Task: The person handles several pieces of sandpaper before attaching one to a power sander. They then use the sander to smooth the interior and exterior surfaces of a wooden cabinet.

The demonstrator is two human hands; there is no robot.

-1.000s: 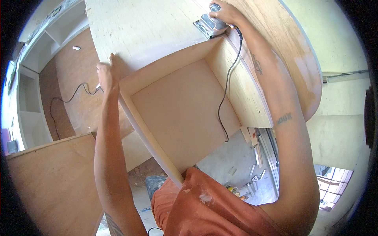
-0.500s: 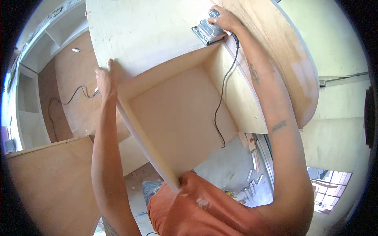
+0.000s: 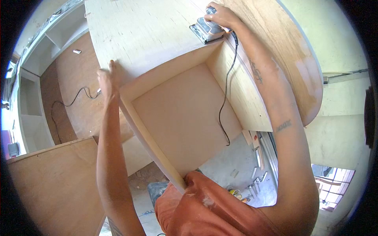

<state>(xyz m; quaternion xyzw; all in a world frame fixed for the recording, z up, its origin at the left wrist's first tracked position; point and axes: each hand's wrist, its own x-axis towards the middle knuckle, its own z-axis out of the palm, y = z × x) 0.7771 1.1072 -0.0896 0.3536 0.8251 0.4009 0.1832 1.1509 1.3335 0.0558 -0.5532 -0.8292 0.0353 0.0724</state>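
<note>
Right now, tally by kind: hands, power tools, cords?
Hands: 2, left hand flat against the plywood panel, right hand with its grip closed on the tool
Power tools: 1, sander
Cords: 2, sander cord, loose cord lying on the board at left
Total: 5
</note>
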